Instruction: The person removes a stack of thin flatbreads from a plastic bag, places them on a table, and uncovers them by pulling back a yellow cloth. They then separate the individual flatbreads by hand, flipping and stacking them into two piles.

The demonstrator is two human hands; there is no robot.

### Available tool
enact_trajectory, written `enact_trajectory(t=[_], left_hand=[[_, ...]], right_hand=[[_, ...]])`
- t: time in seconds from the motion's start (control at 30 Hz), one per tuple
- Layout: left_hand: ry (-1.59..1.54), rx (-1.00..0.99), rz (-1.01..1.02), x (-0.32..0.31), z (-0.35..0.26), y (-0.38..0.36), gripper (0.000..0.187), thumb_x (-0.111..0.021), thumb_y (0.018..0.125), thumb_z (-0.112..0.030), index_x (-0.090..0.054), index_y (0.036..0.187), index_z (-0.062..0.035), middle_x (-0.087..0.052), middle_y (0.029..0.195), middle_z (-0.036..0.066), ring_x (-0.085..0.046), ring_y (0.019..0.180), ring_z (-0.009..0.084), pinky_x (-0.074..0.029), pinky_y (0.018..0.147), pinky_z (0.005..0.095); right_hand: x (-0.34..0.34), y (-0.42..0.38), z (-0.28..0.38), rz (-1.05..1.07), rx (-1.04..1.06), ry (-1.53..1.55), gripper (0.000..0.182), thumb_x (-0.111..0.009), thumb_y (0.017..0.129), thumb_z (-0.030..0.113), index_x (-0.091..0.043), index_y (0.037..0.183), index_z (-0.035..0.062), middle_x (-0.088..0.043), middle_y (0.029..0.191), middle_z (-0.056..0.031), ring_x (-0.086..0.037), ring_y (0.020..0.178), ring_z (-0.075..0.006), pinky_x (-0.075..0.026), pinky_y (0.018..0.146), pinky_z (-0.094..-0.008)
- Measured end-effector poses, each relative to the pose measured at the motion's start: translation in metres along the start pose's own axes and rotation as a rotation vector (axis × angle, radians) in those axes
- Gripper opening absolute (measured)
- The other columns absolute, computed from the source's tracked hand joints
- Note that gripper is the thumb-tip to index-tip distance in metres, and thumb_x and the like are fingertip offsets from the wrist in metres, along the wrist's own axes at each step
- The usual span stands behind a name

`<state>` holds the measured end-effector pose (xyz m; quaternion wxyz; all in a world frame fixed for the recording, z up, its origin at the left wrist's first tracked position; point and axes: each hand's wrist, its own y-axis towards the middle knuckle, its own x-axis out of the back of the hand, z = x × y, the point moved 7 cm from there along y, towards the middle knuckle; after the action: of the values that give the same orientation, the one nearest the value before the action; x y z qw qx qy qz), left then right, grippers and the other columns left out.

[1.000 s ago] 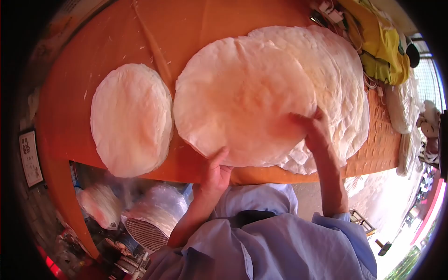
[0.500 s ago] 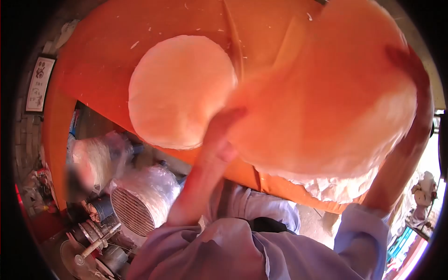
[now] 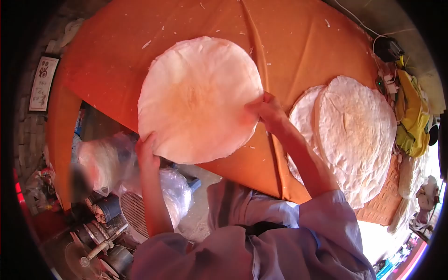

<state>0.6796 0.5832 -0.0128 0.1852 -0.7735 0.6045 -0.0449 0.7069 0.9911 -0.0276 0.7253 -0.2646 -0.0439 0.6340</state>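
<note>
A large, thin, round white sheet (image 3: 200, 100) with a slightly ragged edge and a yellowish middle is at the left of the orange-covered table (image 3: 112, 60). My left hand (image 3: 148, 148) grips its lower left edge, thumb on top. At the right edge, my right hand (image 3: 268, 111) pinches the rim, with its fingers partly hidden beneath. To the right lies a wrinkled round white sheet (image 3: 359, 135), partly overlapping another white sheet (image 3: 304, 108) of the same kind.
Small white scraps dot the orange cover. A yellow cloth (image 3: 413, 114), a black box (image 3: 388, 49) and cables sit at the far right. Below left are a plastic-wrapped roll (image 3: 172, 193), a ribbed round piece (image 3: 135, 210) and a spindle-like tool (image 3: 105, 245). A framed sign (image 3: 43, 84) stands far left.
The big sheet that both hands held over the right side now lies there, released. Both hands have moved left and taken hold of the round sheet at the left.
</note>
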Motion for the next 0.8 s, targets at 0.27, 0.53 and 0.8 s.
enact_trajectory(t=[0.27,0.53,0.8], left_hand=[[-0.228,-0.007,0.046,-0.005,-0.015,0.012,0.053,-0.051,0.095,-0.036,-0.046,0.133,0.0005,-0.053,0.132,0.014,-0.053,0.118,0.0288,-0.045,0.097,0.0439],[-0.313,0.059,0.081,-0.01,0.027,0.044,0.055,-0.045,0.098,-0.04,-0.041,0.138,-0.0021,-0.047,0.138,0.016,-0.048,0.124,0.0304,-0.04,0.105,0.0427],[-0.298,0.017,0.044,0.013,0.023,0.041,0.065,-0.04,0.096,-0.052,-0.043,0.134,0.0004,-0.045,0.14,0.016,-0.045,0.126,0.0348,-0.035,0.108,0.0466]], right_hand=[[0.009,0.012,0.06,-0.511,0.345,-0.86,0.078,-0.065,0.077,0.052,-0.046,0.13,-0.0024,-0.065,0.102,-0.0249,-0.061,0.098,-0.041,-0.046,0.088,-0.0456],[0.012,0.059,0.014,-0.484,0.267,-0.606,0.054,-0.059,0.085,0.045,-0.055,0.111,-0.0026,-0.063,0.094,-0.0248,-0.056,0.079,-0.042,-0.043,0.08,-0.05],[0.022,-0.01,0.046,-0.49,0.615,-0.537,0.046,-0.066,0.085,0.041,-0.061,0.104,-0.0005,-0.062,0.099,-0.0211,-0.059,0.094,-0.0385,-0.047,0.078,-0.0444]])
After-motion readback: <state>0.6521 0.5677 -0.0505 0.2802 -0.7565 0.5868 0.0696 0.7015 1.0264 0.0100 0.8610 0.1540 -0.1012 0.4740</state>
